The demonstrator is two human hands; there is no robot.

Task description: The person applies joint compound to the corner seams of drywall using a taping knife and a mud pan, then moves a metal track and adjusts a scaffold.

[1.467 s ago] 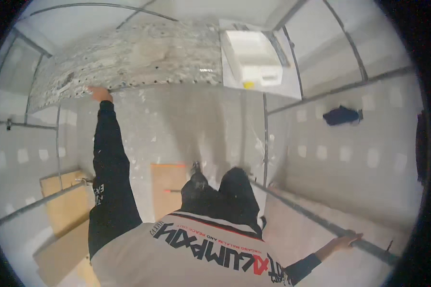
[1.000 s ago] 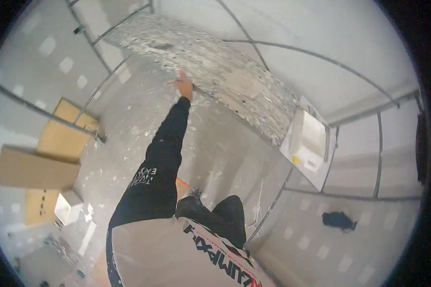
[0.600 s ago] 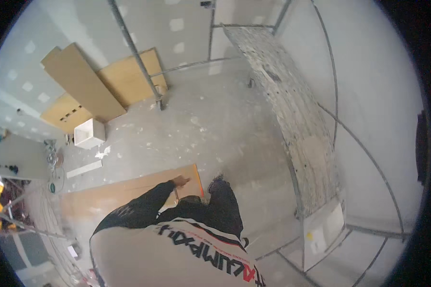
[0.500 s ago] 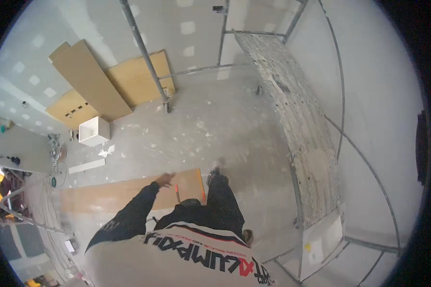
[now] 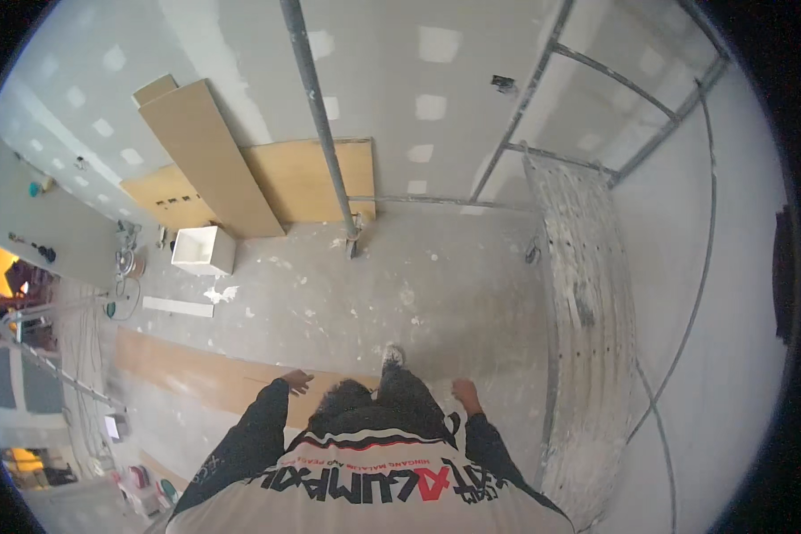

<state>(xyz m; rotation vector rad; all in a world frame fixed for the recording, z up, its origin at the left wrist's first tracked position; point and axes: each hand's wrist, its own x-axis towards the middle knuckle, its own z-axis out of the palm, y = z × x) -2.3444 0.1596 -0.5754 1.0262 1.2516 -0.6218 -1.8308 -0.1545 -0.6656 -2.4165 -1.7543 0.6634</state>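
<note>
dusty concrete floor [image 5: 436,294]; both hands empty: left hand [image 5: 297,382] fingers loosely spread over a floor board [image 5: 205,378], right hand [image 5: 464,392] loosely curled, nothing picked up yet.

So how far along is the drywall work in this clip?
Done: the wall boards are up, with pale filler patches over the fixings. In hand: nothing; left hand and right hand hang empty above the dusty floor. Left: wooden boards lean unused against the wall, the plaster-spattered plank stands nearby, and the floor is uncleaned.
</note>
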